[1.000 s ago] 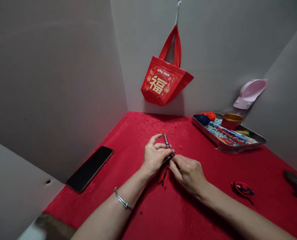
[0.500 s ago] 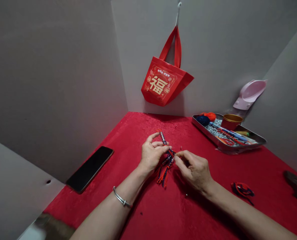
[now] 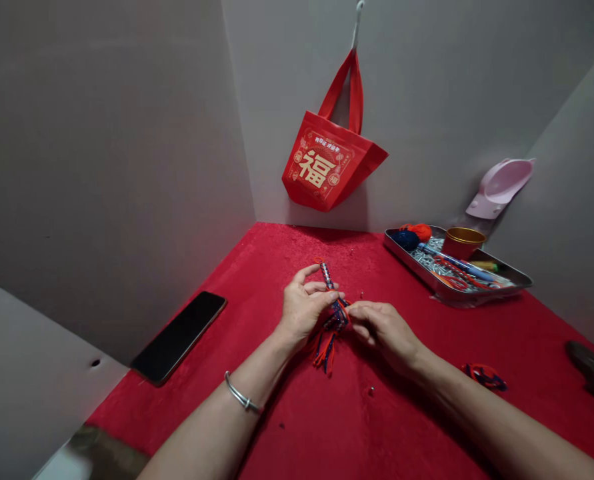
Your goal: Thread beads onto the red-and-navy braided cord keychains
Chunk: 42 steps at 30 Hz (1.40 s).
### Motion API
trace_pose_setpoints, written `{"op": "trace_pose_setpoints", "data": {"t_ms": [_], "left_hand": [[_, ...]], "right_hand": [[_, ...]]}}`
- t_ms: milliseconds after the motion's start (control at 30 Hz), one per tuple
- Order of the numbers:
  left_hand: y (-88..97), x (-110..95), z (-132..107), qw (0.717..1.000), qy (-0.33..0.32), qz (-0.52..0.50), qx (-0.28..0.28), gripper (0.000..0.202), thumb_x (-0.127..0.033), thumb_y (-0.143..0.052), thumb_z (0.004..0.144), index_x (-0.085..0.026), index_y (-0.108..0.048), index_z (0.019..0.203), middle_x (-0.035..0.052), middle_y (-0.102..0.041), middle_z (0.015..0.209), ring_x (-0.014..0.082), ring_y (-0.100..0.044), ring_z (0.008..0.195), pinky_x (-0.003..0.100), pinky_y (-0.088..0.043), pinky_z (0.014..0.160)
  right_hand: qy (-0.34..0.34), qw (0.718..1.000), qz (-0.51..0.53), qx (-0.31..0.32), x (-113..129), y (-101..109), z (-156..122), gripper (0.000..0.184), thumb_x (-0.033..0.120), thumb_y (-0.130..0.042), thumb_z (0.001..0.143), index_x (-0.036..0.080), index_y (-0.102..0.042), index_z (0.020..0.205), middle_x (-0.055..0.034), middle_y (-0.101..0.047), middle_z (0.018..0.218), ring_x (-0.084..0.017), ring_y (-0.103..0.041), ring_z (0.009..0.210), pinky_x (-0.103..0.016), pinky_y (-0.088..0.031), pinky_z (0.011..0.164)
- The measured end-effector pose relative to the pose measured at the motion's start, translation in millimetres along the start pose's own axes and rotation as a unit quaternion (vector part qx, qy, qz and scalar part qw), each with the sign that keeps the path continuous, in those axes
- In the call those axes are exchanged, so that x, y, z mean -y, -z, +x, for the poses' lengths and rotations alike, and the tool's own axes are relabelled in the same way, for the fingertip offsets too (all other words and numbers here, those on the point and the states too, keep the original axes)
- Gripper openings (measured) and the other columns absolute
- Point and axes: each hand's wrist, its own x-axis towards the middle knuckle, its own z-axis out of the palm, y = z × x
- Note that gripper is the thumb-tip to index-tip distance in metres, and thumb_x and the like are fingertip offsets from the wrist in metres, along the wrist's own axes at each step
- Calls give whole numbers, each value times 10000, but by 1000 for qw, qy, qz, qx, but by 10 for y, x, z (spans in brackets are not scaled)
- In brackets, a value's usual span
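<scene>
A braided cord of red, blue and white strands lies over the red cloth at the table's middle, its loose red and blue ends trailing toward me. My left hand pinches the braid between thumb and fingers, with the index finger raised. My right hand pinches the loose strands just right of the braid's lower end. A silver bangle sits on my left wrist.
A black phone lies at the left edge. A metal tray with thread balls, a gold cup and pens stands at the back right. A red bag hangs on the wall. A small cord bundle lies right.
My right hand slid a little to the right and up along the strands, then settled beside the braid's end. The left hand kept its hold and hardly moved.
</scene>
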Motion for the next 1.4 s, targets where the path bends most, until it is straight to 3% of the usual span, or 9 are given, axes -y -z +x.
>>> {"op": "trace_pose_setpoints", "data": {"t_ms": [300,600,1033,1267,1400], "left_hand": [[-11,-9,-14,1000,7,-3,15,672,-156,-746,573,-139,-414,1157,73,-666,808,221,-667,727,345,-503,698],[-5,-22,-9,1000,8,-5,24,666,-146,-744,580,-143,-423,1163,69,-668,803,203,-667,714,330,-500,708],[-21,-28,-22,1000,5,-9,-5,682,-132,-753,557,-140,-424,1155,62,-674,780,199,-665,707,318,-498,700],[-39,-84,-8,997,56,-61,-7,439,-249,-661,700,-132,-481,1084,55,-658,740,138,-623,630,257,-492,580],[-18,-85,-3,995,68,-70,-10,401,-271,-648,713,-142,-502,1063,41,-646,721,124,-610,611,239,-486,559]], "right_hand": [[-30,996,82,-6,8,20,11,236,324,-587,682,164,-482,544,91,-310,402,-49,-209,382,-221,-138,398],[-24,997,74,-15,9,-12,6,260,347,-636,648,163,-487,541,86,-350,402,-45,-229,382,-224,-128,407],[23,999,26,-38,-20,-38,16,258,334,-610,654,167,-476,511,71,-367,408,-54,-262,395,-227,-181,410],[48,997,-12,-63,-20,-6,15,295,398,-582,692,162,-495,535,56,-377,429,-58,-273,405,-216,-194,399],[72,994,-46,-68,-47,9,21,270,375,-577,695,165,-506,542,48,-391,454,-67,-298,422,-219,-226,409]]}}
